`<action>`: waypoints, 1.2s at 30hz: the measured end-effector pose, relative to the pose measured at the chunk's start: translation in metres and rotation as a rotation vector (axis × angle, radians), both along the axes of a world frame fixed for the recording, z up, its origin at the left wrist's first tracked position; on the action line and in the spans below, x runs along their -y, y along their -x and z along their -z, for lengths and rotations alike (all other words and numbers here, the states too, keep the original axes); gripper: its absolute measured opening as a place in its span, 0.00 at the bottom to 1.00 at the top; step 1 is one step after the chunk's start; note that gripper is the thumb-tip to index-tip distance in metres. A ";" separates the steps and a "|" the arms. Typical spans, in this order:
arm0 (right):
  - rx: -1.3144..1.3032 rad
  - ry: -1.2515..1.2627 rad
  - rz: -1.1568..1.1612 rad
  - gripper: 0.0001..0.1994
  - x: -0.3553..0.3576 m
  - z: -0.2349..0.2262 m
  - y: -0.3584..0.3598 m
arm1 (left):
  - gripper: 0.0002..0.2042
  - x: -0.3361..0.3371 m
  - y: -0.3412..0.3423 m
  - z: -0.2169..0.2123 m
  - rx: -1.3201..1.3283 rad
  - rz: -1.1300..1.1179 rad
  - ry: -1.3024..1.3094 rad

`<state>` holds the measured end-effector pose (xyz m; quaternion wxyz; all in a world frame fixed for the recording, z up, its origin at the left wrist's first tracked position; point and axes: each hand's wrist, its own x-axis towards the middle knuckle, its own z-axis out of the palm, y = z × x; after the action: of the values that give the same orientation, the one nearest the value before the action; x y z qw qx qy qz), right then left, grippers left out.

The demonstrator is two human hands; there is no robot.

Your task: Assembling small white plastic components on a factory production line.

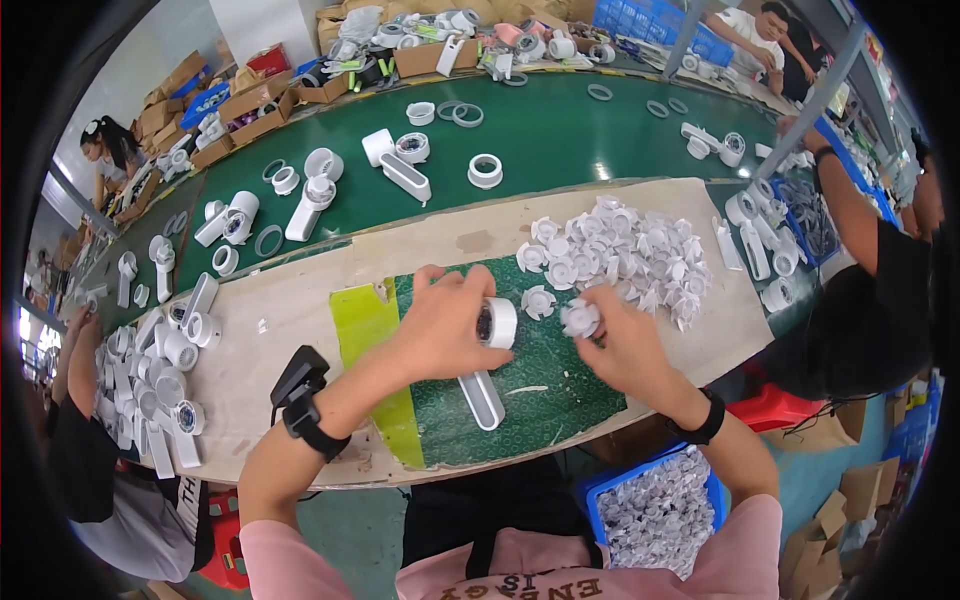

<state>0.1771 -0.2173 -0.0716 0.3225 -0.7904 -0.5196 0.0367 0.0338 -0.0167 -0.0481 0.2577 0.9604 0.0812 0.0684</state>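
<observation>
My left hand (445,318) is closed around the round head of a white handheld fan body (484,400), whose grey-faced handle points toward me over the green mat (540,410). A dark inner part shows in the head's open side. In my right hand (625,345), thumb and fingers pinch a small white fan blade (580,318), held just right of the fan head and apart from it. Another white fan blade (538,302) lies on the mat between my hands. Beyond my right hand spreads a heap of white fan blades (630,250).
Fan bodies (150,380) are piled at the left on the cardboard-covered bench (290,300). A green conveyor belt (370,140) runs behind, carrying fan parts and rings. Below the bench at right sits a blue crate (590,500) full of small white parts. Co-workers' arms (850,200) flank me.
</observation>
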 end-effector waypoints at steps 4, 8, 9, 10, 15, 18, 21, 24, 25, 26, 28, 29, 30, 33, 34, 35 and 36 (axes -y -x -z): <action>-0.206 0.026 -0.075 0.18 -0.017 0.005 0.020 | 0.30 0.000 0.006 0.003 0.085 0.080 0.063; -0.247 -0.008 -0.103 0.18 -0.028 0.005 0.030 | 0.31 0.002 0.007 0.008 0.101 0.237 -0.024; -0.248 -0.006 -0.103 0.18 -0.030 0.004 0.032 | 0.31 0.003 0.007 0.008 0.102 0.259 -0.071; -0.255 -0.017 -0.116 0.18 -0.031 0.003 0.035 | 0.31 0.003 0.008 0.009 0.102 0.259 -0.069; -0.230 -0.034 -0.113 0.19 -0.028 0.004 0.039 | 0.29 0.006 0.012 0.014 0.211 0.293 -0.181; -0.232 -0.022 -0.106 0.19 -0.026 0.002 0.040 | 0.29 0.008 0.013 0.015 0.210 0.292 -0.183; -0.232 -0.012 -0.117 0.19 -0.026 -0.001 0.042 | 0.29 0.008 0.014 0.015 0.209 0.302 -0.185; -0.201 -0.033 -0.124 0.18 -0.028 -0.003 0.041 | 0.30 0.007 0.015 0.015 0.228 0.297 -0.139; -0.208 -0.035 -0.132 0.18 -0.029 -0.004 0.041 | 0.30 0.007 0.015 0.015 0.228 0.296 -0.141; -0.216 -0.037 -0.139 0.18 -0.030 -0.005 0.041 | 0.30 0.006 0.015 0.014 0.226 0.295 -0.132; -0.226 -0.041 -0.148 0.19 -0.029 -0.006 0.041 | 0.30 0.007 0.015 0.013 0.225 0.293 -0.123; -0.235 -0.045 -0.154 0.19 -0.028 -0.007 0.041 | 0.30 0.007 0.015 0.013 0.222 0.297 -0.127; -0.228 -0.045 -0.146 0.19 -0.027 -0.009 0.041 | 0.30 0.007 0.013 0.012 0.224 0.308 -0.130; -0.269 -0.040 -0.133 0.19 -0.025 -0.012 0.045 | 0.31 0.007 0.014 0.013 0.210 0.323 -0.136; -0.294 -0.038 -0.138 0.20 -0.027 -0.011 0.047 | 0.31 0.006 0.014 0.014 0.236 0.348 -0.135; -0.320 -0.036 -0.143 0.21 -0.029 -0.009 0.049 | 0.32 0.005 0.018 0.015 0.234 0.334 -0.139; -0.299 -0.034 -0.156 0.22 -0.029 -0.011 0.053 | 0.32 0.005 0.021 0.015 0.230 0.319 -0.144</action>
<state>0.1237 -0.1886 -0.0601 0.4059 -0.7278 -0.5260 0.1700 0.0126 -0.0219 -0.0632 0.2038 0.9628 -0.1071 0.1413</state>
